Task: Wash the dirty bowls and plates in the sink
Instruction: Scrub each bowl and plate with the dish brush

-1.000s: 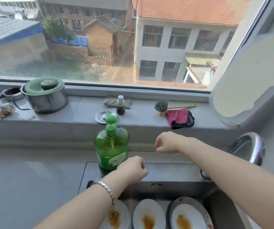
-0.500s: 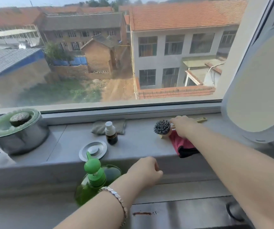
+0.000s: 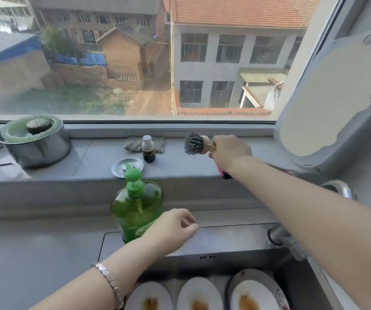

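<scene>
My right hand [image 3: 229,151] is closed around the wooden handle of a dish brush [image 3: 194,144] with dark bristles, held just above the windowsill. Loosely curled and holding nothing, my left hand [image 3: 175,227] hovers over the back rim of the steel sink [image 3: 220,242], beside a green dish soap pump bottle [image 3: 138,209]. In the sink at the bottom edge lie three white dishes with brown sauce stains: a left one [image 3: 148,296], a middle one [image 3: 199,294] and a right one [image 3: 251,294] resting on a patterned plate [image 3: 276,287].
On the grey windowsill [image 3: 180,166] stand a steel pot with a green lid [image 3: 32,142], a small dark bottle [image 3: 148,148], a metal drain cover [image 3: 127,167], a folded grey cloth [image 3: 135,143] and a pink cloth [image 3: 223,174] under my right wrist. The faucet [image 3: 338,189] is at right, a white board [image 3: 336,97] above it.
My right hand reached up to the sill, closed on the brush handle and lifted the brush off the pink cloth. The view tilted back down, showing the dishes again.
</scene>
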Action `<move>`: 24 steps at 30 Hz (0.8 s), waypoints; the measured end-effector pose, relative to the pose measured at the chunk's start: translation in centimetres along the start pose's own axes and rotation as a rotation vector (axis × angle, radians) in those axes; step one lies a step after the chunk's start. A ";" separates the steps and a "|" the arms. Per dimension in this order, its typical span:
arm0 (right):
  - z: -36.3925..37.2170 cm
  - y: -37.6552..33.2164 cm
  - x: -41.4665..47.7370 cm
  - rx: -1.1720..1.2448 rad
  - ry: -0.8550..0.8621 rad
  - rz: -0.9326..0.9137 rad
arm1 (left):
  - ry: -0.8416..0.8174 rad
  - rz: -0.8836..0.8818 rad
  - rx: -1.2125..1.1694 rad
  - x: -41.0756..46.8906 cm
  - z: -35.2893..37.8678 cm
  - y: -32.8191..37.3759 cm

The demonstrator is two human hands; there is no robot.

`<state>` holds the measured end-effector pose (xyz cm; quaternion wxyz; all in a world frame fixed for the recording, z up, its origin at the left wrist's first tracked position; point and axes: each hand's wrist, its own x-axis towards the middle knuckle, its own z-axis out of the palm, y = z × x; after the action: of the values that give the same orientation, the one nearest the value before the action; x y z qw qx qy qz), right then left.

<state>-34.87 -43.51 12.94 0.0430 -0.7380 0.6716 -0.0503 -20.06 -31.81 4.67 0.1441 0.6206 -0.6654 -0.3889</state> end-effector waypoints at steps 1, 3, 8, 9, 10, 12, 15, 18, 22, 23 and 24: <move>0.6 -0.9 -2.2 0.100 -0.042 0.013 | 0.000 -0.021 -0.010 -1.5 0.4 -0.8; 2.6 -2.5 -7.2 0.275 -0.135 0.009 | -0.022 -0.087 -0.035 -4.6 1.6 -3.1; 10.9 -3.2 -19.8 0.485 -0.419 0.068 | 0.002 -0.376 -0.095 -11.5 6.5 -10.8; 12.9 -2.9 -22.2 0.514 -0.481 0.108 | -0.007 -0.432 -0.102 -12.7 7.7 -12.2; 14.9 -2.4 -24.3 0.527 -0.528 0.154 | -0.020 -0.482 -0.114 -13.9 8.8 -13.5; 18.3 -1.2 -28.1 0.524 -0.599 0.245 | -0.042 -0.555 -0.152 -15.6 11.1 -15.5; 21.9 0.2 -31.9 0.516 -0.617 0.337 | -0.043 -0.652 -0.227 -16.2 14.3 -17.3; 24.4 1.1 -33.5 0.526 -0.566 0.360 | 0.063 -0.700 -0.386 -14.5 16.8 -18.3; 26.4 1.4 -33.9 0.570 -0.512 0.376 | 0.245 -0.783 -0.540 -11.2 19.7 -21.0; 26.7 1.4 -33.9 0.584 -0.509 0.395 | 0.275 -0.806 -0.557 -10.5 20.3 -21.7; 26.9 1.5 -33.9 0.599 -0.508 0.406 | 0.311 -0.827 -0.583 -9.8 21.0 -22.4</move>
<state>-35.91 -9.98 -14.50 0.4276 -0.5350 0.7269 -0.0501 -16.39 -13.90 -21.89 0.2423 0.8158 -0.1997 -0.4857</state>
